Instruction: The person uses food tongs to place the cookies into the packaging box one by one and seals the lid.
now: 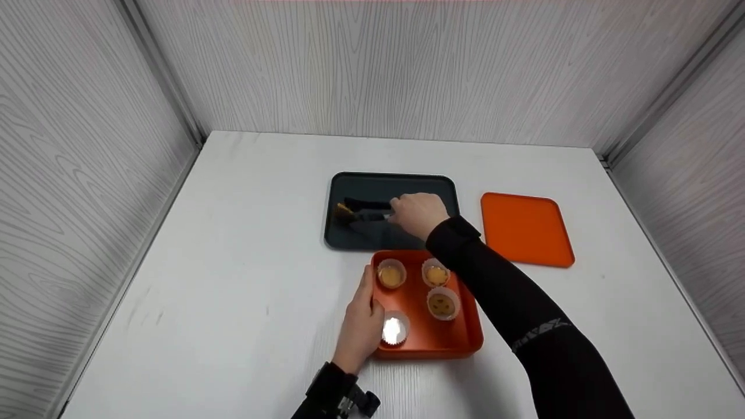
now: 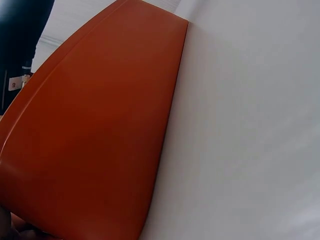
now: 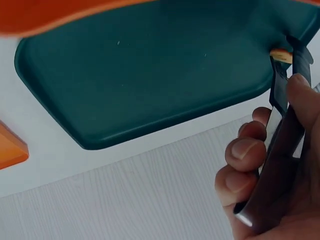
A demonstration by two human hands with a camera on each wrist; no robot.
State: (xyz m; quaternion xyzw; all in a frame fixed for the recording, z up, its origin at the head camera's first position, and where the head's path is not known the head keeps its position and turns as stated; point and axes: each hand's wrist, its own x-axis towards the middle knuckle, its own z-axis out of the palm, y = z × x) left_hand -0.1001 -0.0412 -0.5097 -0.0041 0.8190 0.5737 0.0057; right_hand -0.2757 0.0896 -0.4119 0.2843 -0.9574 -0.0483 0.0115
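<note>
My right hand [image 1: 420,214] grips a pair of black tongs [image 3: 280,170] over the dark green tray [image 1: 390,185]. Between the tong tips is a small golden-brown cookie [image 3: 281,55], low over the tray's left part in the head view. With thumb at the rim and fingers along the outer wall, my left hand [image 1: 359,329] holds the left side of an orange box [image 1: 416,353]. Inside the box, pale paper cups hold cookies: one cookie [image 1: 391,277] at back left, another [image 1: 436,276] at back right, a spotted cookie [image 1: 441,305] below that. A shiny whitish cup [image 1: 395,329] sits front left.
A flat orange tray [image 1: 527,230] lies to the right of the green tray on the white table [image 1: 233,262]. Pale wood-grain panels [image 1: 372,70] enclose the table at the back and both sides. My right forearm [image 1: 524,308] crosses over the box's right edge.
</note>
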